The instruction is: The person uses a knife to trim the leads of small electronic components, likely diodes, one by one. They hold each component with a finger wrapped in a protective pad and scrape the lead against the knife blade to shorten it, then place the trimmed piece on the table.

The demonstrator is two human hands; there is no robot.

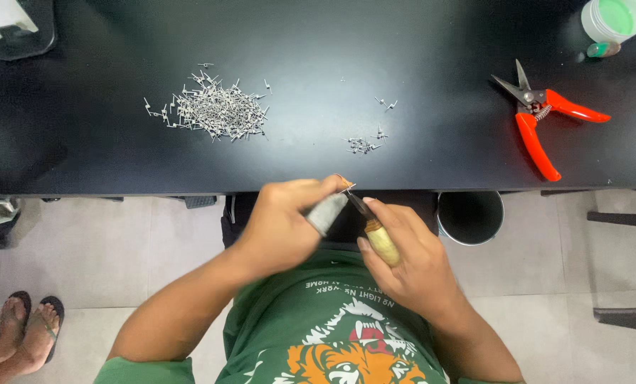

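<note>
Tiny part (346, 186) half-hidden between hands

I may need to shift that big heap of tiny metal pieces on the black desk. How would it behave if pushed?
The big heap looks loose, so it would likely scatter rather than slide together. The thin pieces seem light and stiff; strays already lie around its edges.

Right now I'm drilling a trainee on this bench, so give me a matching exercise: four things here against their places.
1 big pile of small metal pieces
2 red-handled cutters
3 wooden-handled tool
4 white tub with green lid

a far right corner
b right hand
c table, left of middle
d table, right side

Pairs: 1-c, 2-d, 3-b, 4-a
</note>
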